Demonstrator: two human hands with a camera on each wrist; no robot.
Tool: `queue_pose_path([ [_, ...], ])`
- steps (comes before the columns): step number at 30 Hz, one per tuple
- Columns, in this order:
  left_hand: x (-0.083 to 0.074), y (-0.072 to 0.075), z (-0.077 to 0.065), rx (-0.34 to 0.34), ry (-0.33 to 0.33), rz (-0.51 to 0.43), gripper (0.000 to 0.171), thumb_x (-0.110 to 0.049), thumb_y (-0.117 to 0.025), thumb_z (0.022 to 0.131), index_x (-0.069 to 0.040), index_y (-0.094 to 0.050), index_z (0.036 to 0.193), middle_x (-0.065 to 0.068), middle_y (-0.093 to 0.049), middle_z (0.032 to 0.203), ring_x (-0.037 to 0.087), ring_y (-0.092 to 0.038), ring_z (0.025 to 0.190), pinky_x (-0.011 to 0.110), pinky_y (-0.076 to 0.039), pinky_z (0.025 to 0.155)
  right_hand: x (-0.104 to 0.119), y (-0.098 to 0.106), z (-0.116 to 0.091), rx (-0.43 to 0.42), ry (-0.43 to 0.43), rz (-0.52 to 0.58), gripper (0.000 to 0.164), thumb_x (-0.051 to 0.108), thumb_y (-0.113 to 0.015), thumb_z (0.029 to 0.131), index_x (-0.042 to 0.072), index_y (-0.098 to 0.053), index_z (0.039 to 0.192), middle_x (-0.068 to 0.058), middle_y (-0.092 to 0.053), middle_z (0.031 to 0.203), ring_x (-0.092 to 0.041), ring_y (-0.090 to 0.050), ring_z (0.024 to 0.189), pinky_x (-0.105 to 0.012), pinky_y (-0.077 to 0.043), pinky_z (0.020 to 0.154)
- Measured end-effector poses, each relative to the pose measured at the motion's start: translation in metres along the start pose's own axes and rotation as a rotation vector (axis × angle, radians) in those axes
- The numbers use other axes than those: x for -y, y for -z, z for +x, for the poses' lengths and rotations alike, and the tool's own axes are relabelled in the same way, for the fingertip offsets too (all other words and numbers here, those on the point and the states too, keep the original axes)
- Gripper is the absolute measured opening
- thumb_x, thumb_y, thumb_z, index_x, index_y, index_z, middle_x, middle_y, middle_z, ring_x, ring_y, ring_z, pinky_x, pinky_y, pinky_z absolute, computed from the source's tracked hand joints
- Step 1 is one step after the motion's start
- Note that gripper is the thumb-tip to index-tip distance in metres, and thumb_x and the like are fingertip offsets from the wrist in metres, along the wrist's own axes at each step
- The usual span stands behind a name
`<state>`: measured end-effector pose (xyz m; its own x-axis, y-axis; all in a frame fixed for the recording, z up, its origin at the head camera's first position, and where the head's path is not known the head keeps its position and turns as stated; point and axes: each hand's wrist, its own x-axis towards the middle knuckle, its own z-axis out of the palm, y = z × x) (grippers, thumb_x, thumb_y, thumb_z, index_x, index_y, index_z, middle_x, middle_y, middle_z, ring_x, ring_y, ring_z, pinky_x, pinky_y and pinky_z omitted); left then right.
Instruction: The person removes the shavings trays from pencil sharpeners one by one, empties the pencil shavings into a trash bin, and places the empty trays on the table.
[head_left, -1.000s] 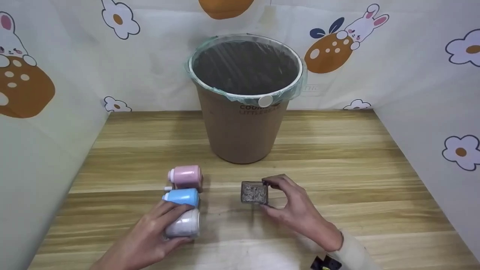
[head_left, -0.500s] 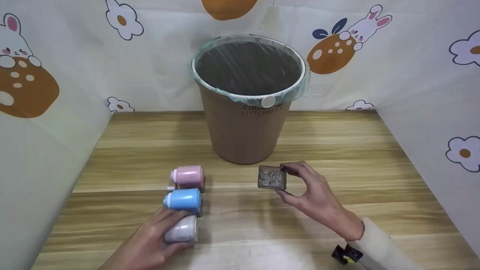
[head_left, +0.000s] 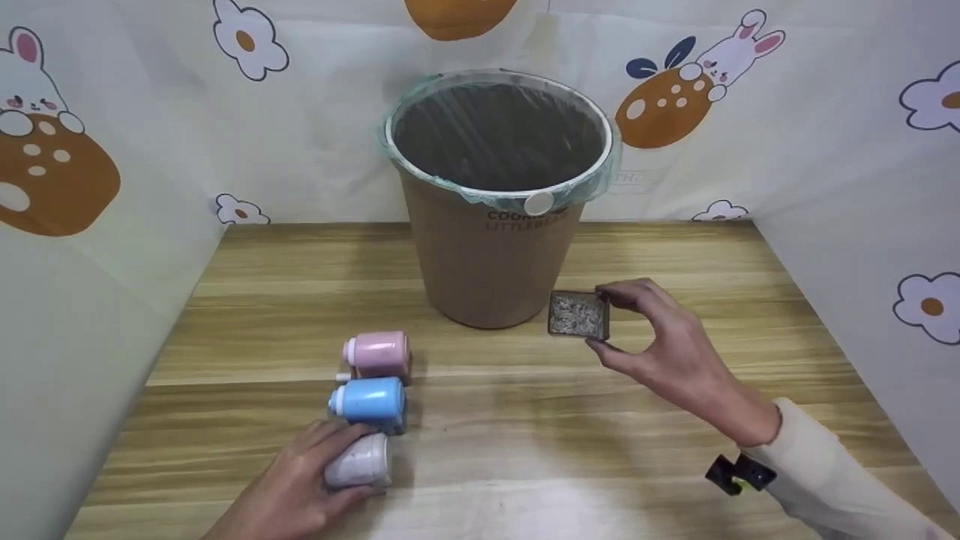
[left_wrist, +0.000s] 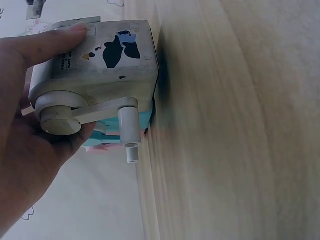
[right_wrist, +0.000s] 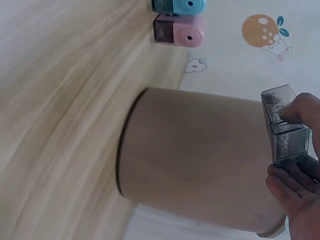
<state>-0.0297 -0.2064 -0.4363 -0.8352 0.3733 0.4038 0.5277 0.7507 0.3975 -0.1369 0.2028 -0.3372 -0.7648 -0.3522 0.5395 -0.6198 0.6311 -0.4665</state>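
Observation:
My left hand grips a white crank pencil sharpener on the near left of the table. In the left wrist view the thumb lies on the sharpener's printed side, and its crank hangs toward the camera. Between thumb and fingertips, my right hand pinches a clear shavings drawer above the table, just right of the bin's lower part. Grey shavings show inside it. A blue sharpener and a pink sharpener lie beyond the white one.
A tall brown bin with a thin greenish liner stands at the back middle of the wooden table. Printed cloth walls close in the back and both sides. A small black device sits at the right sleeve.
The right hand has carried the shavings drawer rightward and farther from the person, to beside the bin. The left hand and white sharpener have shifted slightly nearer the person, away from the blue sharpener.

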Motion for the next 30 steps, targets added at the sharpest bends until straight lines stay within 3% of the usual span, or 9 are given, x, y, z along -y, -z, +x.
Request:
queue_pose_path([
  [5,0.001,-0.002,-0.001,-0.004,0.004,-0.002,0.064,-0.034,-0.092,0.068,-0.02,-0.067,0.125,-0.003,-0.068,0.118,0.019,-0.065,0.105,0.041,-0.059,0.082,0.0,0.014,0.01,-0.034,0.021,0.002,0.06,-0.001,-0.086,0.07,0.001,-0.062,0.125,-0.008,-0.068,0.119,-0.026,-0.069,0.107,-0.009,-0.047,0.099],
  [12,0.002,-0.003,-0.003,0.009,0.036,-0.018,0.063,-0.034,-0.091,0.069,-0.019,-0.067,0.125,-0.003,-0.068,0.118,0.02,-0.065,0.105,0.042,-0.059,0.082,0.002,0.035,0.027,-0.073,0.056,-0.034,0.06,-0.002,-0.086,0.07,-0.001,-0.062,0.125,-0.012,-0.068,0.118,-0.027,-0.068,0.107,-0.005,-0.043,0.1],
  [20,0.004,-0.005,-0.004,-0.005,-0.003,-0.039,0.067,-0.028,-0.092,0.066,-0.017,-0.066,0.127,-0.002,-0.068,0.12,0.02,-0.065,0.107,0.041,-0.059,0.084,0.01,0.066,0.047,-0.083,0.076,-0.112,0.061,0.001,-0.086,0.072,-0.001,-0.061,0.128,-0.013,-0.066,0.119,-0.004,-0.061,0.111,-0.004,-0.044,0.098],
  [30,0.004,-0.007,-0.004,-0.001,0.016,-0.034,0.065,-0.036,-0.091,0.069,-0.02,-0.066,0.127,-0.004,-0.068,0.12,0.019,-0.065,0.108,0.041,-0.059,0.084,0.017,0.085,0.075,-0.038,0.103,-0.159,0.061,0.002,-0.085,0.075,-0.001,-0.06,0.13,-0.014,-0.065,0.122,-0.021,-0.064,0.111,-0.003,-0.042,0.098],
])
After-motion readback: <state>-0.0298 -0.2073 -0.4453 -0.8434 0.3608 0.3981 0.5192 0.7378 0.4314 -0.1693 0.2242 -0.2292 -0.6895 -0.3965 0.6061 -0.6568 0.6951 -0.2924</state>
